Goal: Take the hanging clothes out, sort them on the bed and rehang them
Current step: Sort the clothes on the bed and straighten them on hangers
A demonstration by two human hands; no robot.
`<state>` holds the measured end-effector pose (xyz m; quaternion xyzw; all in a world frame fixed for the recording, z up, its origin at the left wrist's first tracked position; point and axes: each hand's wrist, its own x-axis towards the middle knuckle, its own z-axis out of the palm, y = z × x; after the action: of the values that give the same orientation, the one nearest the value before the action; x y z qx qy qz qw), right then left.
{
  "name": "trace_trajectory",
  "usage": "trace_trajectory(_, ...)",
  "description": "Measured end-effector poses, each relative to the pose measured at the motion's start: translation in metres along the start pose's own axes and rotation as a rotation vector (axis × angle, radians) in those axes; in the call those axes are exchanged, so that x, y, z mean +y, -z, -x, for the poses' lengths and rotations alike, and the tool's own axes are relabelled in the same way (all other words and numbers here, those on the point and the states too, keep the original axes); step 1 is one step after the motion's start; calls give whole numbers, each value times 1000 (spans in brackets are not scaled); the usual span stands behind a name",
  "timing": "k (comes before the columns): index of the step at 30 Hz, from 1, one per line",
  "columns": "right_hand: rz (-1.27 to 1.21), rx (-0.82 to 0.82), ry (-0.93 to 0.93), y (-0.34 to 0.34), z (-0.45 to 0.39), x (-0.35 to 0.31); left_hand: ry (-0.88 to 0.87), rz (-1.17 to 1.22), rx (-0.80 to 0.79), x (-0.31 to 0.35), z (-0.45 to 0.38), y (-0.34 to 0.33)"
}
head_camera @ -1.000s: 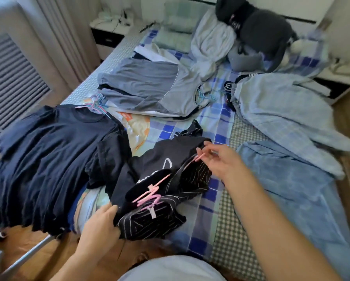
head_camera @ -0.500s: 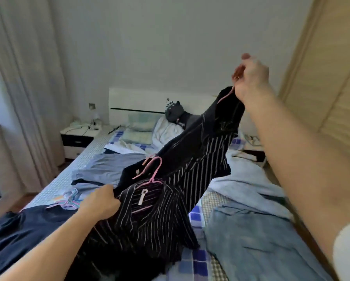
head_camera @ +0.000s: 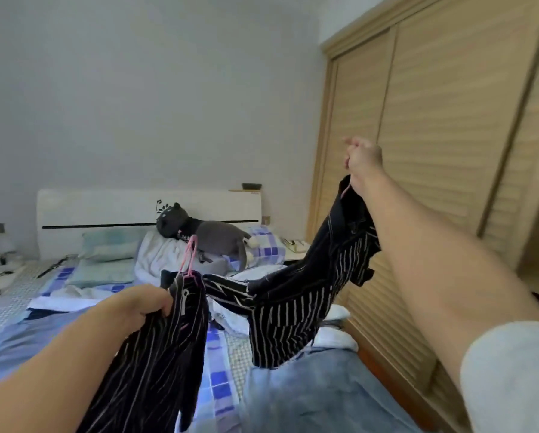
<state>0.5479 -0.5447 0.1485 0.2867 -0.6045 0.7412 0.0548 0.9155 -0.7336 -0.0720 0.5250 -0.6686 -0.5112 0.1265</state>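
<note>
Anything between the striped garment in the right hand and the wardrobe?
The wardrobe's slatted sliding doors look shut in this view; they block the way in. The right hand holds the striped garment by its pink hanger in open air before them; the left hand grips a second one.

Garment held at right: black with white vertical pinstripes. Garment held at left: black with thin pale stripes, some showing a pinkish tint. Hanger on the left garment: pink. A second pink hanger shows at the collar of the right garment. Bed sheet: blue and white check, with a fine grey-green check strip beside it. Headboard: white with one black horizontal line and a small black leaf motif. Plush animal near the headboard: dark grey. Wardrobe doors: pale wood, horizontally slatted. Sleeve: white.
</note>
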Motion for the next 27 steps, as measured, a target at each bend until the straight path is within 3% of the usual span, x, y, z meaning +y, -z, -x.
trace_trajectory(5, -37, 110, -20, 86, -73, 20, -145, 125, -28, 84, 1, -87)
trace_trajectory(8, -80, 200, -43, 153, -128, 34, -213, 55, 83, 126, -14, -138)
trace_trajectory(13, -117, 404, -47, 266, -222, 41, -152, 149, 231, 171, -58, -203)
trace_trajectory(16, -91, 396, -34, 289, -253, 47, -147, 301, 284, 191, -96, -245)
trace_trajectory(20, -30, 317, -86, 268, -257, 105, -137, 393, 344, 227, -102, -304)
trace_trajectory(24, -7, 438, -238, 302, -260, 164, -135, 356, 556, 238, -104, -289)
trace_trajectory(27, 23, 547, -260, 342, -257, 192, -72, 189, 676, 223, -117, -256)
